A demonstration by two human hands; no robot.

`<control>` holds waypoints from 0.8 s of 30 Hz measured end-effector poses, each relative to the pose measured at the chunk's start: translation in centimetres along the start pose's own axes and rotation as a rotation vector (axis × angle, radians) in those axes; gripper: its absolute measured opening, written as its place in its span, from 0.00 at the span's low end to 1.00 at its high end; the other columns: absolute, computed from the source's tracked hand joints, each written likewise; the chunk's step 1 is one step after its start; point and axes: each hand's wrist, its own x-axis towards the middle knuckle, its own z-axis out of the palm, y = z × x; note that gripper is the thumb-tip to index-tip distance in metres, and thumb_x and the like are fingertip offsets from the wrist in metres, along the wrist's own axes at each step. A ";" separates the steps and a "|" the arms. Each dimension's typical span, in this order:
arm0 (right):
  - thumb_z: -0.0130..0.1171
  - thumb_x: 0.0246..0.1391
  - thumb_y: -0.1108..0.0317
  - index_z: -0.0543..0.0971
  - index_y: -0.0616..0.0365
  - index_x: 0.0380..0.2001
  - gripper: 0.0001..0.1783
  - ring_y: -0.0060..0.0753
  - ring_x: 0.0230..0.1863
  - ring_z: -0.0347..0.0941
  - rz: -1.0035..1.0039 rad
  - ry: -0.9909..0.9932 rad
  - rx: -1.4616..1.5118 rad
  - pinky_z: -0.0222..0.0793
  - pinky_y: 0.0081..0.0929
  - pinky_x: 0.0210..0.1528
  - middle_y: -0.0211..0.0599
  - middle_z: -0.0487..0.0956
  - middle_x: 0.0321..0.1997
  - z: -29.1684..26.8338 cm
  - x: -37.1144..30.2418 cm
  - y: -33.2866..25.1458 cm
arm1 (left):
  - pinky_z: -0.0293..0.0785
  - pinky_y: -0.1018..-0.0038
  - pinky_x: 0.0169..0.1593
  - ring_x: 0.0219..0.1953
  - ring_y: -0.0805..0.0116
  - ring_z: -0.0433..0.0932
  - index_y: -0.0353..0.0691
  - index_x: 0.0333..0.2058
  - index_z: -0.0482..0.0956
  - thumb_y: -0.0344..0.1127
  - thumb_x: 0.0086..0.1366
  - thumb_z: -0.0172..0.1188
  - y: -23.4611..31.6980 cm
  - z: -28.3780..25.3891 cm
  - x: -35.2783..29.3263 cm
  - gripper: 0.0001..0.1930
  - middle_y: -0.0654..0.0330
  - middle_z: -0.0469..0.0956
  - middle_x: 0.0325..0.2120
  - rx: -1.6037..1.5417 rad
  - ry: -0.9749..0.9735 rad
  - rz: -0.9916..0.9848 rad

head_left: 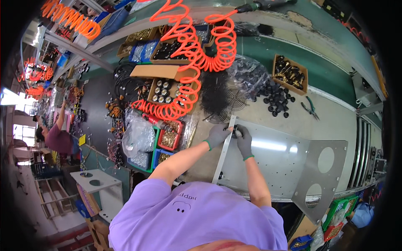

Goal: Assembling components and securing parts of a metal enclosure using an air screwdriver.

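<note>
Grey knit gloves with green cuffs cover both hands, which meet at the upper left corner of a bent sheet-metal panel (276,157) lying on the table (335,113) in the middle of the frame. The left hand (217,134) is curled around the panel's raised left edge, fingers closed on the metal. The right hand (243,140) sits just beside it, pinched narrow on a small dark part (235,128) at that same corner; what the part is cannot be told. The panel's right end, toward the lower right, folds into a flap with two round holes.

Above the hands, an orange coiled air hose (188,54) loops down from the upper centre over cardboard boxes and small bins of fittings. A black wire fan guard (220,98) lies just above the panel, a heap of black round caps (274,98) to its right, and pliers (310,109) further right. Another person (56,136) works at the far left.
</note>
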 end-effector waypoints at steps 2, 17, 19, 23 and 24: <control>0.55 0.55 0.69 0.76 0.65 0.44 0.14 0.27 0.32 0.75 0.184 -0.039 0.022 0.73 0.24 0.33 0.39 0.78 0.38 0.1 0.4 -0.1 | 0.69 0.63 0.34 0.27 0.56 0.76 0.34 0.33 0.79 0.51 0.61 0.55 -0.2 0.2 0.1 0.22 0.49 0.76 0.23 0.002 -0.017 -0.024; 0.56 0.57 0.56 0.75 0.64 0.48 0.23 0.24 0.35 0.74 0.005 -0.062 -0.054 0.71 0.24 0.38 0.41 0.80 0.40 -6.0 14.3 -17.7 | 0.73 0.55 0.43 0.45 0.41 0.73 0.36 0.56 0.61 0.37 0.63 0.50 23.3 -20.2 9.7 0.23 0.41 0.62 0.55 0.183 0.910 0.722; 0.54 0.59 0.50 0.73 0.65 0.50 0.28 0.27 0.44 0.73 -0.160 0.009 0.167 0.71 0.27 0.42 0.42 0.78 0.42 -5.9 17.8 -22.7 | 0.71 0.55 0.41 0.41 0.46 0.75 0.39 0.47 0.71 0.43 0.66 0.47 27.0 -23.9 11.9 0.17 0.51 0.75 0.44 0.515 0.629 0.350; 0.53 0.57 0.43 0.73 0.65 0.46 0.32 0.30 0.36 0.73 -0.048 0.053 0.704 0.72 0.32 0.40 0.42 0.77 0.37 -4.9 25.7 -32.3 | 0.70 0.57 0.39 0.36 0.49 0.74 0.44 0.38 0.76 0.37 0.60 0.54 28.5 -22.8 10.5 0.09 0.57 0.77 0.36 0.506 0.506 0.686; 0.53 0.57 0.45 0.73 0.61 0.41 0.27 0.29 0.32 0.73 -0.073 0.029 0.688 0.71 0.30 0.33 0.41 0.76 0.34 -5.4 26.7 -33.8 | 0.70 0.59 0.39 0.35 0.51 0.74 0.45 0.35 0.76 0.35 0.57 0.56 28.5 -20.9 9.1 0.07 0.58 0.77 0.35 0.538 0.477 0.843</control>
